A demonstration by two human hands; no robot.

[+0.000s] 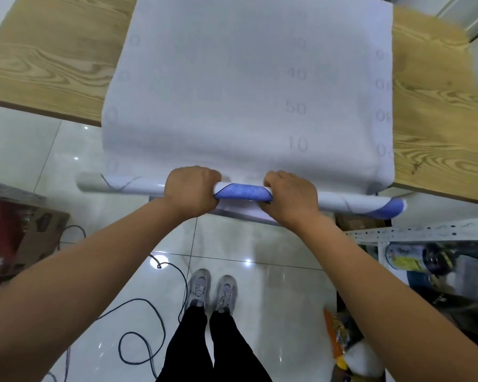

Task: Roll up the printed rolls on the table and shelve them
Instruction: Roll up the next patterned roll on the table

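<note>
White-and-blue printed roll (243, 192) held just off the near desk (53, 56) edge. Left hand (191, 190) curled tight round it, right hand (290, 199) clamped on it just beside. Unrolled sheet (246, 92) stretched beyond both hands, over the desk.

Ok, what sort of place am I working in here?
Probably a print shop's workroom or stockroom: a wide white printed sheet over a light wooden table, a grey slotted-metal shelf rack at the right.
</note>
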